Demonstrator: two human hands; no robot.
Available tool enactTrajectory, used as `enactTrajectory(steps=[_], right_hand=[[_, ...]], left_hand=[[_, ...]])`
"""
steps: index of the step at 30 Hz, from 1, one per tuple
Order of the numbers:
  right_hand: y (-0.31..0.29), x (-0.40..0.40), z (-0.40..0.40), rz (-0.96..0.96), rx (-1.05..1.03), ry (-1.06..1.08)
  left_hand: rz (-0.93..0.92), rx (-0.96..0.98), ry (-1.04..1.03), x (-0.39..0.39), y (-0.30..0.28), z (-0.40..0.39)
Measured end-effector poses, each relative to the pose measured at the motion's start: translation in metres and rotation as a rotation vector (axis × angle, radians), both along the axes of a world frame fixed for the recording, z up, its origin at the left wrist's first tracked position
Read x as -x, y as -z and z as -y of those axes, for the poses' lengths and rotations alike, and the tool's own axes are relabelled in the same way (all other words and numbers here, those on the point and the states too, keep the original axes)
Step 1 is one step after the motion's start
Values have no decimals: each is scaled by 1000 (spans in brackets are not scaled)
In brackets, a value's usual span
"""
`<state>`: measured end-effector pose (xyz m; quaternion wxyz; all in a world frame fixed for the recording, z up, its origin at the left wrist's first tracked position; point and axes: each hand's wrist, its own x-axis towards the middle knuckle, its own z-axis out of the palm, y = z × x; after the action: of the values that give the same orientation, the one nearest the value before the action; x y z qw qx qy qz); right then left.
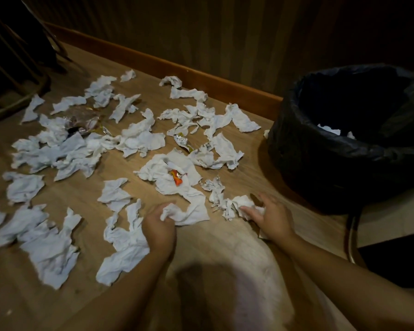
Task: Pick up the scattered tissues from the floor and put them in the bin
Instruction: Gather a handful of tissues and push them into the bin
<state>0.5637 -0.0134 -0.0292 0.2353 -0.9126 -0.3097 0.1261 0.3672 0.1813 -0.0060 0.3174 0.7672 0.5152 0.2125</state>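
Observation:
Several crumpled white tissues (139,139) lie scattered over the wooden floor (77,197), from the far left to near the bin. My left hand (159,225) is closed on the corner of one tissue (189,211) low in the middle. My right hand (268,217) grips another crumpled tissue (243,204) just to the right. The bin (332,163), lined with a black bag, stands at the right, and some white tissue (329,129) lies inside it.
Candy wrappers lie among the tissues: an orange one (177,179), a silver one (182,139) and a clear plastic one (86,120). A wooden skirting board (153,63) runs along the dark wall. Dark chair legs (22,68) stand at the far left.

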Motion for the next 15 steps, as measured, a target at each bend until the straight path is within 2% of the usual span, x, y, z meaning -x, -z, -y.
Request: enactTrajectory(steps=[3,7,12,15], right_hand=[[12,10,6,76,60,-166],[25,20,23,249,-74,-294],[36,19,42,235,-181,-285],[36,16,43,178,-193,-159]], left_hand=[[-108,-23,244,-2,5,8],[-114,-43,448,0,14,40],[-104,-59,361,-4,38,60],[-106,-8,343,-3,44,66]])
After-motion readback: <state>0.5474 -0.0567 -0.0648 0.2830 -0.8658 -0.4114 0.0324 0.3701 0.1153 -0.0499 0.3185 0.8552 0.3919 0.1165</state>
